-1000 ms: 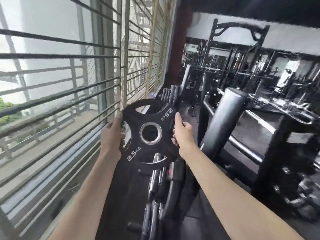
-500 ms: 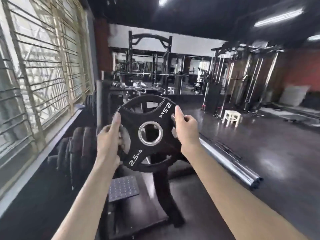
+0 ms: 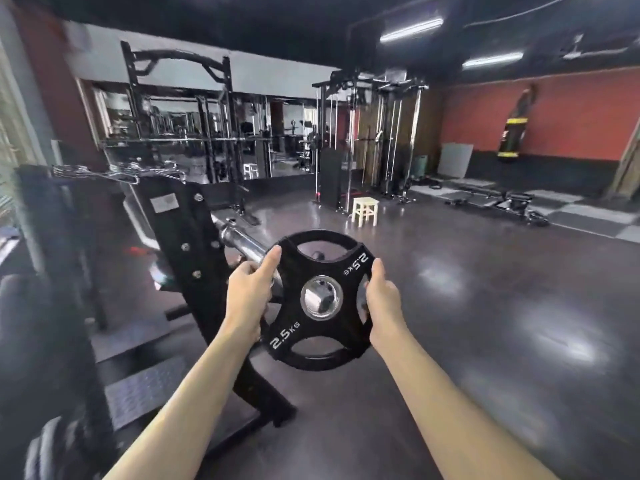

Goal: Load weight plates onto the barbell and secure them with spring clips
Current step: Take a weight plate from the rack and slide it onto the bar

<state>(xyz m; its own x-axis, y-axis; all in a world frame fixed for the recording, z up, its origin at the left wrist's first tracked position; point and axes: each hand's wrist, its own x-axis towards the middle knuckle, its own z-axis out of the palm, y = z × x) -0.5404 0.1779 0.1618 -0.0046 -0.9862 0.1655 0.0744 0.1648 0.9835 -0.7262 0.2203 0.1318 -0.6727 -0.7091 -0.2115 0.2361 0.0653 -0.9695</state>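
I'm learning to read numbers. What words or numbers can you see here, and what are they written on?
"2.5 KG" on the black weight plate, lower left of its face.
"2.5 KG" again on the same plate, upper right, turned upside down.
The pale sticker on the black rack upright: too blurred to read.
The yellow band on the punching bag by the red wall: too small to read.

A single head-worn, wide-angle view looks forward and slightly down across a gym. Both forearms enter from the lower edge, with the 2.5 kg weight plate (image 3: 320, 301) close at centre frame. The black rack upright (image 3: 188, 258) stands near at left; the white stool (image 3: 365, 211) and red wall (image 3: 554, 116) lie far off, upper right.
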